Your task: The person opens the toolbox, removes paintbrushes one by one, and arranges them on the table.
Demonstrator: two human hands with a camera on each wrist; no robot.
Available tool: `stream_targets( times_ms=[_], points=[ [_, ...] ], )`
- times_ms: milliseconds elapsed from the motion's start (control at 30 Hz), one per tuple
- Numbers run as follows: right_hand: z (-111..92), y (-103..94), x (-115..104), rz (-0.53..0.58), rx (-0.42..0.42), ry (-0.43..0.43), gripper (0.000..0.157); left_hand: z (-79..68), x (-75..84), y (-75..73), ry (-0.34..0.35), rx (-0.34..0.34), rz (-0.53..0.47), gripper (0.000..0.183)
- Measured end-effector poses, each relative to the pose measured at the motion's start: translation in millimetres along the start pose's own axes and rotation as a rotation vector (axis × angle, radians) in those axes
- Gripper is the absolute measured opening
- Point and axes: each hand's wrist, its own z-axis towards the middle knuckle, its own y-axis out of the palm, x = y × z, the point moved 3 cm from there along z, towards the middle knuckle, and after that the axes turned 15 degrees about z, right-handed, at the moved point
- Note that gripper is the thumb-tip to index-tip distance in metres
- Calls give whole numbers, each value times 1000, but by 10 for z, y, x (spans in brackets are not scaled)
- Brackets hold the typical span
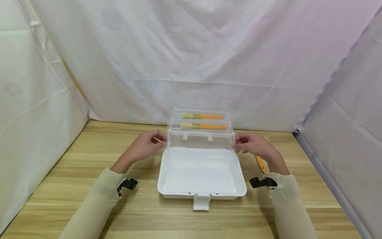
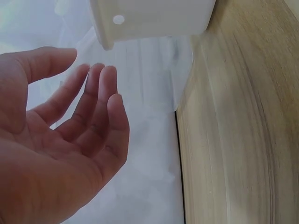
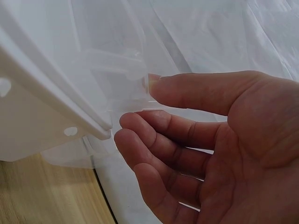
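Observation:
A white plastic box (image 1: 203, 172) sits on the table, its interior bare and its front latch (image 1: 201, 203) hanging down. Clear plastic trays (image 1: 201, 141) rise at its back edge. Two paintbrushes with orange handles, a nearer one (image 1: 209, 126) and a farther one (image 1: 210, 116), lie across the raised clear part. My left hand (image 1: 149, 144) is at the left side of the clear trays, its fingers loosely bent and thumb apart from them in the left wrist view. At the opposite side, my right hand (image 1: 253, 145) pinches the clear tray edge (image 3: 140, 88) between thumb and fingers.
Another orange-handled brush (image 1: 260, 163) lies on the wooden table (image 1: 134, 212) to the right of the box, partly hidden by my right hand. Pale cloth (image 1: 191, 66) hangs behind the table and along both sides. A black wrist mount (image 1: 264, 182) sticks out from each sleeve.

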Motion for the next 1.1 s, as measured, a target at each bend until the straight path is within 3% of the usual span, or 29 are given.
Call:
stream_targets(
  times_ms=[300, 467, 800, 1100],
  points=[
    [-7, 18, -21, 2, -3, 8, 15, 10, -16, -51, -79, 88, -23, 27],
    [-19, 15, -19, 6, 4, 7, 14, 46, 29, -109, -89, 130, -30, 31],
    [-15, 17, -6, 12, 1, 6, 15, 172, 218, -253, -65, 214, -10, 25],
    [-9, 13, -3, 15, -3, 6, 15, 327, 459, -300, 36, 213, -29, 26]
  ],
)
